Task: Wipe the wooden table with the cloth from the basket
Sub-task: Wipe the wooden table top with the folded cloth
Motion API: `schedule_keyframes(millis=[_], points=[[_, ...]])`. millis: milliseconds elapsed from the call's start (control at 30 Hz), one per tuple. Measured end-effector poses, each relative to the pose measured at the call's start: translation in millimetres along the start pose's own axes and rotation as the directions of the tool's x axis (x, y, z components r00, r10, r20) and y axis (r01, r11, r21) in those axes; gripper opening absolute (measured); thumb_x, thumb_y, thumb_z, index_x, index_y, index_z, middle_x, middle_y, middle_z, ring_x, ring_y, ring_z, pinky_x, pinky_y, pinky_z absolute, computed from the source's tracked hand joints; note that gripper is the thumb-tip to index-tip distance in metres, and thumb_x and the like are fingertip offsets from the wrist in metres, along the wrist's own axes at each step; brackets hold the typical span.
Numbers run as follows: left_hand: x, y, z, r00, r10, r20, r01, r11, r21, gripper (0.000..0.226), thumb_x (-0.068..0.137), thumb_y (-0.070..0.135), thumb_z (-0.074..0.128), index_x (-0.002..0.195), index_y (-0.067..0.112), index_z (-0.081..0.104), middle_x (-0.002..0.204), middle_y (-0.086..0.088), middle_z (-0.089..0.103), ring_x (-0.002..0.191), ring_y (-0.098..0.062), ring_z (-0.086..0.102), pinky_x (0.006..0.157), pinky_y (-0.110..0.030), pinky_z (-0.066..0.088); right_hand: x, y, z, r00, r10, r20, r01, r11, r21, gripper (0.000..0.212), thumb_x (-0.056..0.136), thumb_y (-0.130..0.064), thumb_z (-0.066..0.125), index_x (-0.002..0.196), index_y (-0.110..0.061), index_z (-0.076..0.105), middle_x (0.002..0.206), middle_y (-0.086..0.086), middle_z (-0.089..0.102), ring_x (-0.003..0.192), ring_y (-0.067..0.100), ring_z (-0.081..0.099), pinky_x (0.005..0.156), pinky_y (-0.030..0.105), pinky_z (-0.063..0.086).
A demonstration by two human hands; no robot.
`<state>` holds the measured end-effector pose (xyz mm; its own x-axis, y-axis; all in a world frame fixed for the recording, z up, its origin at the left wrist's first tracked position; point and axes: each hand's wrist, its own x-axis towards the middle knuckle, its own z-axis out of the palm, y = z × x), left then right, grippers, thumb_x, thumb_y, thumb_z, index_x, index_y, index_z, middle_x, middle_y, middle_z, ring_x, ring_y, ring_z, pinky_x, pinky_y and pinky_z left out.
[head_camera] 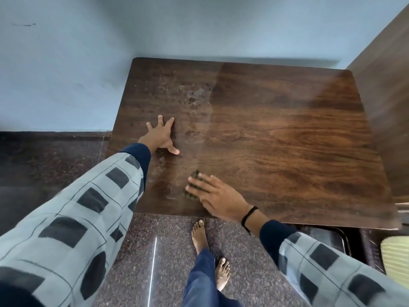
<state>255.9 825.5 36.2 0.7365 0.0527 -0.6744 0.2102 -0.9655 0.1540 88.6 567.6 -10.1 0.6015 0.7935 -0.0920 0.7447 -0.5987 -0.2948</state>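
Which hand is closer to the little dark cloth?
Right. The right hand presses flat on the cloth, near the front edge of the wooden table. The left hand rests spread on the table, apart from the cloth, farther back and to its left.
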Motion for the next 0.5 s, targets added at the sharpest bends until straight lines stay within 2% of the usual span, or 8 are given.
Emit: schedule_keyframes(millis=[67,100,200,267,333,400,467,500], points=[[-2.1,0.5,-1.1,1.0,-0.002,0.003,0.002,1.0,-0.011,0.136,0.068,0.041,0.09,0.157,0.035,-0.012,0.163,-0.008,-0.028,0.144,-0.057,-0.015,0.115,-0.07,0.013,15.0,-2.2,-3.6,0.98,0.189,-0.057,-0.185,0.981,0.057,0.056,0.102,-0.029,0.036,0.157,-0.029,0.028,0.167,-0.004,0.019,0.154,0.022,0.011,0.121,0.049,0.023],[-2.7,0.5,-1.1,1.0,-0.004,0.004,0.004,1.0,-0.018,0.136,0.068,0.04,0.09,0.157,0.035,-0.012,0.162,-0.007,-0.028,0.144,-0.056,-0.016,0.115,-0.07,0.013,16.4,-9.1,-0.6,0.975,0.204,-0.085,-0.199,0.978,0.065,0.057,0.101,-0.028,0.037,0.157,-0.028,0.029,0.167,-0.003,0.02,0.154,0.024,0.012,0.121,0.049,0.023],[-2.5,0.6,0.7,1.0,0.0,0.01,0.001,1.0,-0.016,0.136,0.068,0.041,0.09,0.157,0.035,-0.013,0.162,-0.007,-0.029,0.144,-0.056,-0.016,0.114,-0.071,0.014,-2.4,-32.2,15.3,0.998,-0.048,-0.035,0.049,0.999,0.022,0.057,0.104,-0.031,0.04,0.158,-0.031,0.025,0.167,-0.006,0.017,0.155,0.022,0.006,0.125,0.048,0.014],[-0.7,-0.5,1.5,1.0,0.007,0.009,-0.006,1.0,-0.005,0.136,0.068,0.042,0.089,0.157,0.035,-0.014,0.162,-0.009,-0.028,0.144,-0.057,-0.016,0.115,-0.07,0.013,-11.3,-26.0,12.8,0.973,-0.229,0.038,0.229,0.973,0.001,0.054,0.106,-0.033,0.038,0.158,-0.034,0.024,0.167,-0.009,0.016,0.155,0.018,0.004,0.126,0.044,0.013],[1.4,-1.5,1.7,1.0,0.008,0.007,-0.008,1.0,0.0,0.136,0.069,0.043,0.089,0.157,0.034,-0.014,0.162,-0.009,-0.028,0.143,-0.057,-0.016,0.115,-0.07,0.012,3.0,-0.7,0.4,0.941,-0.318,0.114,0.323,0.946,-0.03,0.054,0.106,-0.033,0.036,0.158,-0.037,0.022,0.167,-0.01,0.015,0.155,0.016,0.002,0.126,0.046,0.011],[4.5,-2.5,1.2,1.0,0.009,0.01,-0.009,1.0,0.005,0.137,0.068,0.046,0.089,0.157,0.034,-0.015,0.162,-0.01,-0.029,0.143,-0.057,-0.017,0.116,-0.07,0.01,28.5,27.4,-13.6,0.962,-0.226,0.151,0.238,0.969,-0.068,0.058,0.105,-0.031,0.036,0.159,-0.038,0.016,0.168,-0.011,0.01,0.155,0.018,0.0,0.126,0.05,0.006],[6.7,-4.7,1.5,1.0,0.016,0.016,-0.016,1.0,0.016,0.139,0.067,0.049,0.088,0.156,0.034,-0.017,0.161,-0.012,-0.03,0.142,-0.058,-0.017,0.116,-0.069,0.008,50.8,47.7,-26.2,0.998,0.029,0.059,-0.027,0.999,-0.032,0.059,0.104,-0.029,0.035,0.159,-0.036,0.017,0.168,-0.009,0.011,0.155,0.02,0.004,0.125,0.054,0.011],[7.2,-5.3,1.8,1.0,0.018,0.018,-0.019,1.0,0.015,0.139,0.066,0.05,0.088,0.156,0.033,-0.017,0.161,-0.012,-0.03,0.142,-0.058,-0.017,0.116,-0.069,0.008,56.5,47.6,-29.8,0.986,0.165,0.007,-0.165,0.986,0.004,0.059,0.102,-0.029,0.034,0.159,-0.034,0.02,0.168,-0.007,0.014,0.155,0.022,0.006,0.123,0.054,0.016]])
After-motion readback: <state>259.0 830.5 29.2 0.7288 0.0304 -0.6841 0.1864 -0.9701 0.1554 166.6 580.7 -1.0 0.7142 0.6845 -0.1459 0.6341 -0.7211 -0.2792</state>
